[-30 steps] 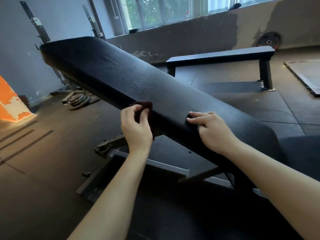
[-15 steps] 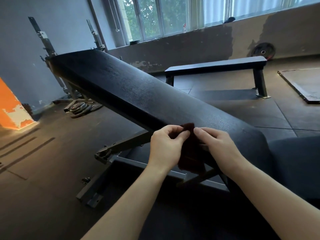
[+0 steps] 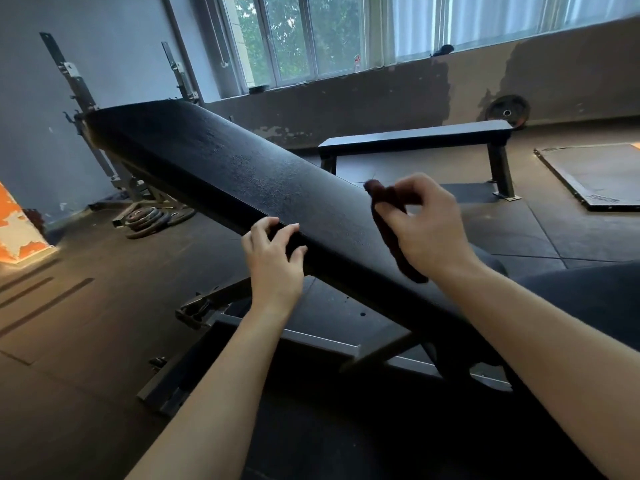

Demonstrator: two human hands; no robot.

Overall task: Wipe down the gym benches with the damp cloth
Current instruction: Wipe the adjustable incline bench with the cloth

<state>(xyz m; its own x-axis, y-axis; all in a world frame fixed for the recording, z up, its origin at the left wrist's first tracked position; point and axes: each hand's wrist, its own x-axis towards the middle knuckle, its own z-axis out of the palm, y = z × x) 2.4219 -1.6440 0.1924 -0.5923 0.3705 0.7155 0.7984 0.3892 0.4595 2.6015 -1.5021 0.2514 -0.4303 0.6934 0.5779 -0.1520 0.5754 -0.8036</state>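
Note:
A long black padded incline bench (image 3: 242, 174) slopes up from lower right to upper left on a dark steel frame (image 3: 311, 344). My right hand (image 3: 426, 230) pinches a dark reddish-brown cloth (image 3: 391, 220), which hangs over the pad's right part. My left hand (image 3: 273, 261) rests on the pad's near edge with fingers curled over it, holding nothing else. A second, flat black bench (image 3: 415, 135) stands behind, near the wall.
Weight plates (image 3: 152, 218) lie on the floor at left by an upright rack (image 3: 79, 95). Another plate (image 3: 507, 110) leans on the far wall. A flat floor platform (image 3: 595, 174) lies at right. An orange-and-white object (image 3: 17, 230) sits at far left.
The cloth passed from my left hand to my right. My right hand lifted it up and right over the pad; my left hand went back to the pad's near edge.

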